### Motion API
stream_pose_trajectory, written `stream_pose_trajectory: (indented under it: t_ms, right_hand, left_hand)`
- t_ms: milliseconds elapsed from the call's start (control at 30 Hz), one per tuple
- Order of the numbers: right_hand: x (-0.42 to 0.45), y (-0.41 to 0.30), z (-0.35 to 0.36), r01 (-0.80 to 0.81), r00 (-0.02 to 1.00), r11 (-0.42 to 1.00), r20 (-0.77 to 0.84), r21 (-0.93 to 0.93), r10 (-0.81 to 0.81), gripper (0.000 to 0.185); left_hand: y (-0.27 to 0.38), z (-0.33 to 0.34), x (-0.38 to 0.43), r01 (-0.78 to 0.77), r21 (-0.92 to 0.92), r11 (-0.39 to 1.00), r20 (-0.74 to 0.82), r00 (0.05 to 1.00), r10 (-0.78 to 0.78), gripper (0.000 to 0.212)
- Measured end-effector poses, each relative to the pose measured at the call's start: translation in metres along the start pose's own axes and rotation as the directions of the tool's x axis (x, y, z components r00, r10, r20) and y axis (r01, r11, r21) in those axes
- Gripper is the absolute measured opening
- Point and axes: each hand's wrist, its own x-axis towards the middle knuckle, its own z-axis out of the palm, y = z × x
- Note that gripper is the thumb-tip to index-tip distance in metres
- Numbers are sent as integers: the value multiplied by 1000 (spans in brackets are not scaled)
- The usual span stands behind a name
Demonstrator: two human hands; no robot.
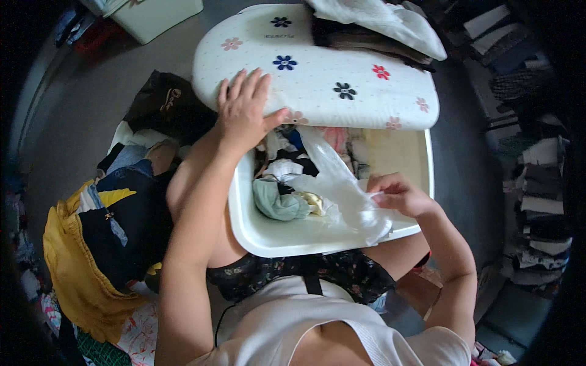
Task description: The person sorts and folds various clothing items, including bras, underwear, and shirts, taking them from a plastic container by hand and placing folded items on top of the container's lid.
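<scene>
My left hand (247, 110) lies flat, fingers spread, on the left end of a white padded board with a flower print (320, 68), which spans the far part of a white plastic bin (268, 249). Between the thumb and fingers of my right hand (400, 194) is the edge of a thin white plastic bag (357, 201), inside the bin's near right part. A pale green cloth (277, 201) and other small garments, white, black and pink, lie in the bin's left and middle. Folded dark clothes (366, 39) with a white garment (380, 16) over them rest on the board's far right.
At the left, a heap of clothes includes a mustard-yellow garment (68, 256); a dark bag (160, 103) lies beyond it. A pale plastic bin (155, 18) stands at the far left. Stacks of folded clothes (542, 183) line the right side.
</scene>
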Motion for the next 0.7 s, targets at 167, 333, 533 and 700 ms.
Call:
stream_pose_trajectory:
  t_ms: [167,333,533,700]
  right_hand:
    - [-54,-18,0,224,972,673,-210,705,-103,17]
    - [-77,-25,8,369,929,613,-303,698,-213,17]
    - [-91,-53,-2,456,871,804,-380,383,-313,58]
    - [-101,-50,-22,-95,738,732,-541,-675,-404,34]
  left_hand:
    - [27,-20,0,-16,-209,978,7,1000,18,52]
    - [127,-89,9,133,-936,327,265,876,403,44]
    - [141,-106,17,431,-892,139,452,827,334,17]
    - [113,-162,73,-295,-483,824,51,931,362,20]
